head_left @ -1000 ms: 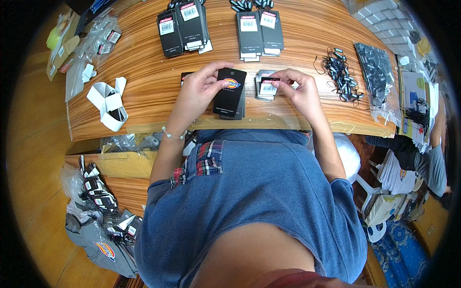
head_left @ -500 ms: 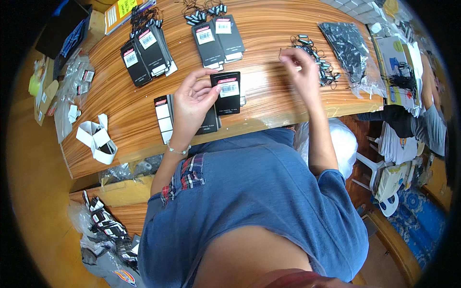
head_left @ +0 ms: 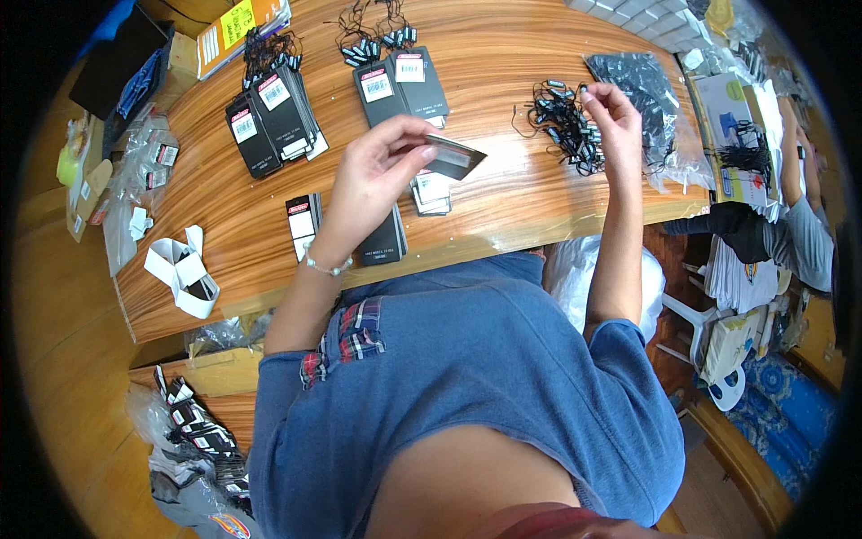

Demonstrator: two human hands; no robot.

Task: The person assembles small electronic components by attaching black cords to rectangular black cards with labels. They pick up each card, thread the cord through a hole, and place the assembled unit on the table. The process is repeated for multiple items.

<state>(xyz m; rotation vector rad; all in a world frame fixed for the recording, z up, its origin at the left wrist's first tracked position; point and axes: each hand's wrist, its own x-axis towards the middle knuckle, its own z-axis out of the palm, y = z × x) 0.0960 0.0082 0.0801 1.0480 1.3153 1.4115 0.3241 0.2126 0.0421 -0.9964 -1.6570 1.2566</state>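
Observation:
My left hand pinches a black hang tag between thumb and fingers. The tag is tilted so that it shows nearly edge-on. Below it, small white-labelled cards lie in a stack on the table. Under my left wrist are a black tag stack and a narrow stack of white-labelled tags. My right hand is at the right edge of a tangled pile of black tag strings, its fingertips closed on a string whose small end shows at the thumb.
Strung tags form a left stack and a middle stack at the back. A clear bag of black strings lies right. A white label roll sits at the left edge. Another person's arm shows far right.
My left hand has tipped the tag from facing up to nearly edge-on. My right hand has moved right, from left of the string pile to its right edge.

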